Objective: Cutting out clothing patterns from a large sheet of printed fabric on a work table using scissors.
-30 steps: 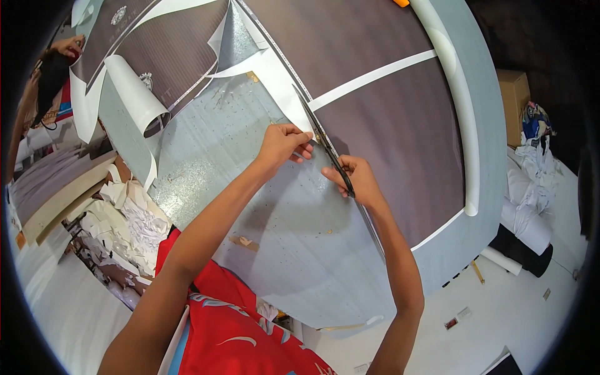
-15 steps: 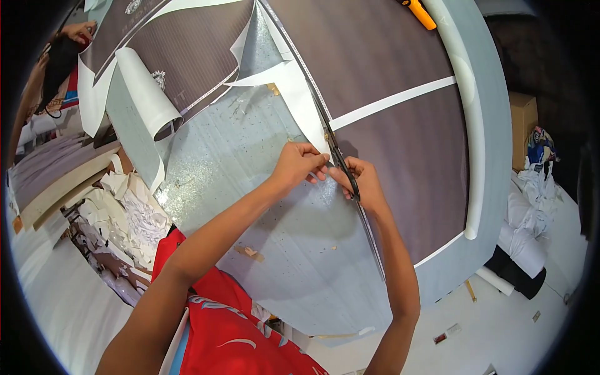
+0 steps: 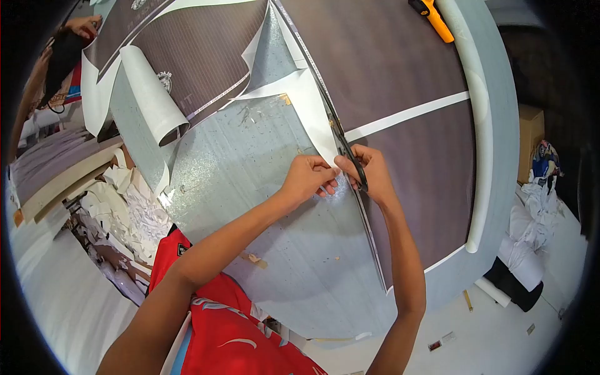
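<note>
My left hand point(image 3: 310, 178) pinches the edge of a white paper strip point(image 3: 309, 112) on the grey worktable point(image 3: 231, 169). Just right of it, my right hand point(image 3: 370, 169) is closed on the handles of long black scissors point(image 3: 340, 140), whose blades point away from me along a long seam beside a dark brown printed sheet point(image 3: 415, 175). Left of the strip, another printed sheet point(image 3: 187, 56) has curling white edges and a rolled corner point(image 3: 144, 87).
A white roll point(image 3: 479, 137) lies along the table's right side, an orange-and-black tool point(image 3: 440, 25) near its top. Another person's hands point(image 3: 84, 27) show at upper left. Paper scraps point(image 3: 137, 219) heap left of the table. A cardboard box point(image 3: 530, 134) and white bundles stand right.
My right hand and scissors have slid forward along the seam. My left hand stays on the strip's edge. The view has shifted, bringing more of the orange tool into frame.
</note>
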A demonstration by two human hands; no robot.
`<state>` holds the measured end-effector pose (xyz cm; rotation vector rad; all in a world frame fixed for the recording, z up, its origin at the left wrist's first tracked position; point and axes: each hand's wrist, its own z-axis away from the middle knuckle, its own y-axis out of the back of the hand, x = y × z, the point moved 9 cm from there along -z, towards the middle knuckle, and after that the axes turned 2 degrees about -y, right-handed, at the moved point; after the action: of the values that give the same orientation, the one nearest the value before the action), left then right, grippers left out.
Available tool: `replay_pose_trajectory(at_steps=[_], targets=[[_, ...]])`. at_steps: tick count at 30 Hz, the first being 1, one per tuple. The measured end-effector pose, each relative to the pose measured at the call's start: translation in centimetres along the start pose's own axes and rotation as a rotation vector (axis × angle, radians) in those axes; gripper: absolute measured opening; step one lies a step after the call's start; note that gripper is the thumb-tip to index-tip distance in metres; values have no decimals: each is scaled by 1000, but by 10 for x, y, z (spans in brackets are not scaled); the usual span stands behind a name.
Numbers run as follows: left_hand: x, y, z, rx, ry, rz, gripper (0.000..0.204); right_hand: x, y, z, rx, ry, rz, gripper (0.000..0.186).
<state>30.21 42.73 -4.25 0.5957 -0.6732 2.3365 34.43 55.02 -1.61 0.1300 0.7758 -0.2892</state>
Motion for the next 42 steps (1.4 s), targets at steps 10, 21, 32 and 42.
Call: replay_pose_trajectory(at_steps=[10, 21, 32, 42], targets=[[35, 12, 13, -62, -98, -690, 52, -16, 3, -11, 22, 23, 18, 39], [182, 64, 43, 660, -639, -1249, 59, -9, 5, -18, -17, -6, -4, 28], [227, 29, 63, 333, -1142, -1286, 63, -10, 12, -15, 4, -16, 77, 29], [169, 57, -6, 480, -1069, -1452, 55, -13, 10, -21, 35, -52, 41, 35]])
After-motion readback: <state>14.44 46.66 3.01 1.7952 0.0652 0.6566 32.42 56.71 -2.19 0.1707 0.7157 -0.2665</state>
